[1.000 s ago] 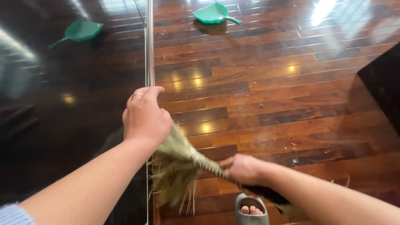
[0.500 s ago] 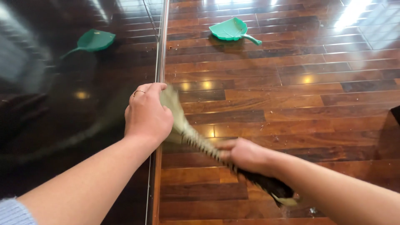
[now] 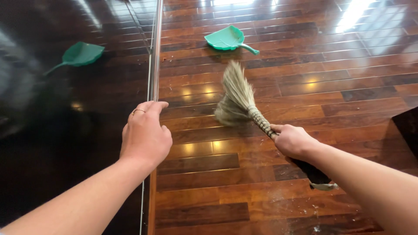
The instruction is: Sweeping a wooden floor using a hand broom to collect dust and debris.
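- At far left a glossy dark panel (image 3: pixel 65 130) fills the view, and it mirrors a green dustpan as a dim reflection (image 3: pixel 77 55) near its top.
- A metal strip (image 3: pixel 155 48) runs up the panel's right edge, where it meets the floor (image 3: pixel 348 100) of reddish-brown wooden boards.
- The left hand (image 3: pixel 145 134) lies against that edge, knuckles up, with a ring on one finger. Its fingers curl loosely over the strip; it seems to press or hold the edge, though the fingertips are hidden and I cannot tell how firmly.
- Above and right of that hand, the real dustpan (image 3: pixel 227 38) sits on the boards, leaf-shaped, with its short handle pointing right.
- Just below the dustpan lies the broom (image 3: pixel 240 98), a small straw hand broom. Its pale bristles fan upward toward the dustpan, near it but apart from it, and the tips rest on or just over the floor.
- The broom's wrapped neck runs down and right into the right hand (image 3: pixel 294 141), which is closed in a fist around it. The dark end of the handle sticks out behind the wrist.
- Pale specks of dirt (image 3: pixel 315 209) dot the boards at lower right.
- A dark object (image 3: pixel 407 128) cuts into the right edge.
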